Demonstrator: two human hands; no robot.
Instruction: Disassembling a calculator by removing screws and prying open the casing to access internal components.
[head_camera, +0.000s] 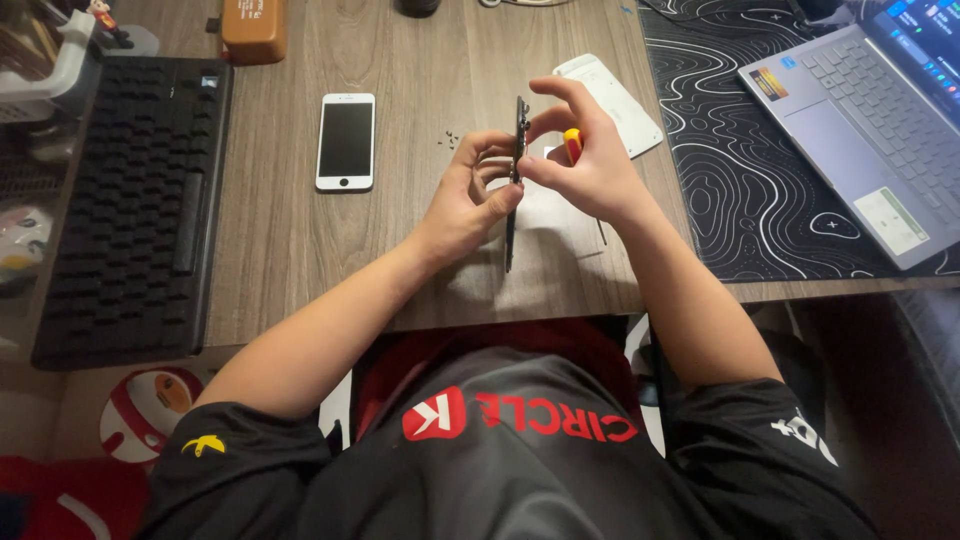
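You've got the thin phone body (514, 190) pinched edge-on in your left hand (470, 195) over the desk's (300, 250) near edge, right hand (590, 165) gripping it plus a red-yellow screwdriver (573, 145). Looks mid-teardown; go gentle. White phone (345, 140) lies farther back.

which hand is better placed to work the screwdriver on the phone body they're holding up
Right, most likely. The right hand already has the red and yellow screwdriver tucked in its grip, fingers against the phone body. The left hand pinches the edge-on phone body from the other side, so it suits steadying.
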